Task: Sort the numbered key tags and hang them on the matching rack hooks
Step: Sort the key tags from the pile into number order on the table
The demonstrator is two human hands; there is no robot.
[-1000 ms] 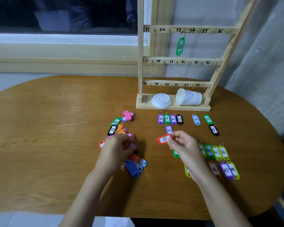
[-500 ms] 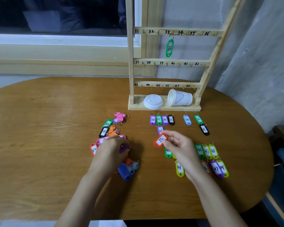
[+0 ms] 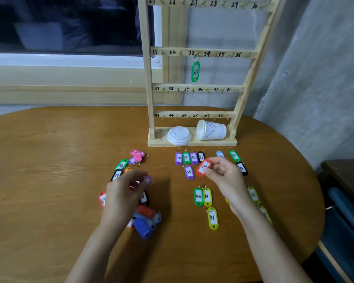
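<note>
While both forearms reach in from the bottom of my feed, the nearest things on the wooden table (image 3: 49, 190) are a loose heap of tags (image 3: 146, 223), blue and red ones uppermost, and to its right a lone yellow 41 tag (image 3: 213, 218). Just past the heap I see the left hand (image 3: 124, 195), blurred. Its fingers curl inward and seem to pinch a purple tag (image 3: 148, 180) at their tips, over the heap's far side. Other loose tags, black, green, orange and pink, lie around and beyond that hand.

On the right, a green 40 tag (image 3: 198, 197) lies touching a yellow neighbour. Beyond them the right hand (image 3: 226, 178) is raised. Thumb and forefinger pinch a red tag (image 3: 202, 168) by one end, and the other fingers are loosely curled. The tag hangs tilted above the table, just right of a purple 26 tag (image 3: 189, 172) and just in front of a row of four tags (image 3: 189, 157) reading 28 to 31. Its number begins with 2, but I cannot read the rest.

Farther back stands the wooden rack (image 3: 150, 111). Its base carries a white lid (image 3: 178, 135) and a paper cup (image 3: 212, 130) lying on its side. Higher up, a green 33 tag (image 3: 195, 72) hangs from the hook marked 33.
</note>
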